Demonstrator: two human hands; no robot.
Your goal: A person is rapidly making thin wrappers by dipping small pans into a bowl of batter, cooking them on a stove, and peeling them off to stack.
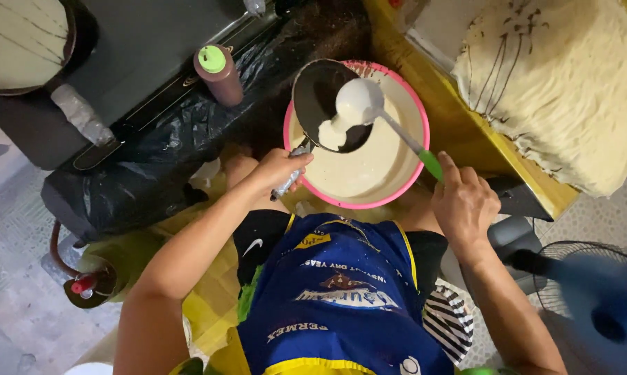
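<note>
Left hand: the left hand (280, 169) is clenched around the handle of a small dark pan (325, 104), thumb uppermost, holding it tilted over the bowl.
Right hand: the right hand (464, 201) grips the green end of a ladle (358, 103), fingers wrapped round the handle (the index finger lies along it).
Ladle: its round cup sits above the pan, coated in pale batter, and a thick stream runs from it down onto the pan's dark face.
Pan: a white puddle of batter (333, 133) lies at its lower edge, near where the handle joins.
Bowl: a pink-rimmed bowl (405, 182) sits directly under pan and ladle, filled with the same creamy batter, just in front of the person's knees.
Apron: a blue apron (341, 298) with yellow trim covers the lap below the bowl.
Bottle: a brown squeeze bottle (220, 73) with a green cap stands left of the bowl on black plastic sheeting (147, 167).
Second pan: another pan (22, 42) with a pale cooked round sits at the upper left corner.
Stack: a heap of thin pale crepes (563, 83) rests on the yellow worktop (459, 132) to the right.
Fan: a blue fan (598, 298) stands at the lower right (blurred).
</note>
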